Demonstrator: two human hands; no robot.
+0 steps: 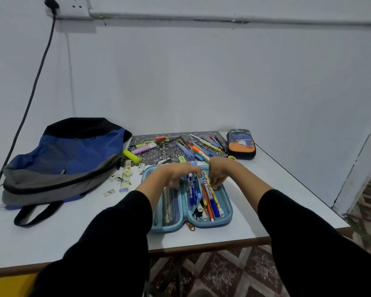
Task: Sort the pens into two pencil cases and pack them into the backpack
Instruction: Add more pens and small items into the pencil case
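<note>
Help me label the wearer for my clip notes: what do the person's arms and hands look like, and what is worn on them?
Both arms wear long, plain black sleeves, the left sleeve and right sleeve alike, with no logo visible. The cuffs end short of the wrists. The left hand and right hand are bare: no gloves, and no watch or ring shows.
</note>
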